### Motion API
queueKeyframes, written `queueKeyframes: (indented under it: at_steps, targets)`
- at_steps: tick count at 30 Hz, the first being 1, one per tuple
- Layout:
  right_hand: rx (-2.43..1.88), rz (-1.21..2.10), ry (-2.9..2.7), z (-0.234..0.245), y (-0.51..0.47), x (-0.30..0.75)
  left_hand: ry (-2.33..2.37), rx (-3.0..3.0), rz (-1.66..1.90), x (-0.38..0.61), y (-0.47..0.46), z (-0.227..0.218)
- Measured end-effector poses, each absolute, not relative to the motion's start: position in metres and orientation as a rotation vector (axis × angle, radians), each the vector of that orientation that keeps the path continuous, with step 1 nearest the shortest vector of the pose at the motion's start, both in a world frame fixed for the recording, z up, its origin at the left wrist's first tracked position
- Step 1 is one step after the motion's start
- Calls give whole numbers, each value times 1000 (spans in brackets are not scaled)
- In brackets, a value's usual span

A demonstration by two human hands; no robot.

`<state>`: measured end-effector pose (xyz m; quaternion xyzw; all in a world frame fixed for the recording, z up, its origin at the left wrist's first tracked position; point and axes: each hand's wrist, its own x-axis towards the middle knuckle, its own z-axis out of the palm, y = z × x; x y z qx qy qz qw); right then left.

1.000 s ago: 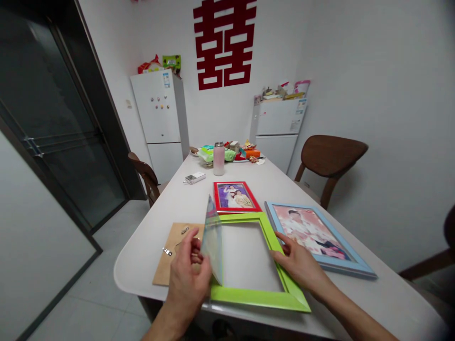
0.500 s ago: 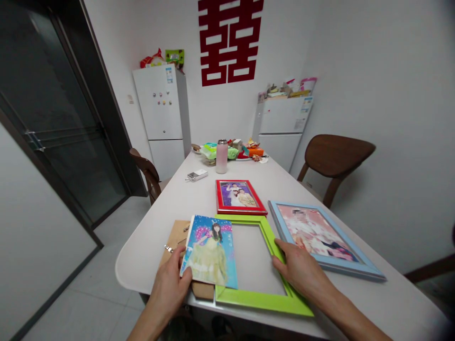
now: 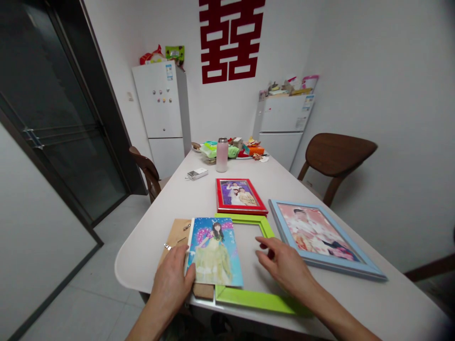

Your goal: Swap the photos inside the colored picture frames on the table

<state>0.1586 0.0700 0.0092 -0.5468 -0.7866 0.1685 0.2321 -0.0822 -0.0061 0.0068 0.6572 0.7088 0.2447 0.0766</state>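
Note:
A photo [image 3: 215,253] of a person in a pale yellow dress lies across the left side of a green picture frame [image 3: 259,300]. My left hand [image 3: 174,272] grips the photo's left edge, thumb in front; its other fingers rest near the brown backing board [image 3: 180,226], which has metal clips and is partly covered by the photo. Over the frame's opening hovers my right hand [image 3: 286,265], fingers apart and curled a little, holding nothing. It hides much of the frame's right side.
Behind the green frame lies a red-framed photo [image 3: 240,194]. A larger blue-framed photo [image 3: 320,232] is to the right. Farther back on the white table [image 3: 149,246] are a small silver device [image 3: 197,174], a pink bottle [image 3: 222,156] and colourful packets [image 3: 209,150]. Brown chairs [image 3: 337,154] flank the table.
My right hand has let go of the green frame's right side and moved left over its opening. The photo has shifted slightly right, with my left hand still at its edge.

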Motion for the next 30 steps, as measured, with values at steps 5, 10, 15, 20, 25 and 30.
queueKeyframes:
  at_steps: [5,10,15,20,25,30]
  targets:
    - [-1334,1259,-1744,-3,77,117,1928,2157,846,-60,-7,3]
    - [-1109,1754,-1366,5,78,94,1723,2273,847,-39,-10,-5]
    - [-961,1727,-1262,47,65,95,1625,2371,1119,-35,-2,1]
    - [-983,1649,-1131,56,57,99,1538,1924,1616,-25,1,21]
    - [-997,1772,-900,22,60,109,1342,1248,1717,2,-3,30]
    - [-934,1601,-818,18,72,137,1115,955,1577,3,1,19]
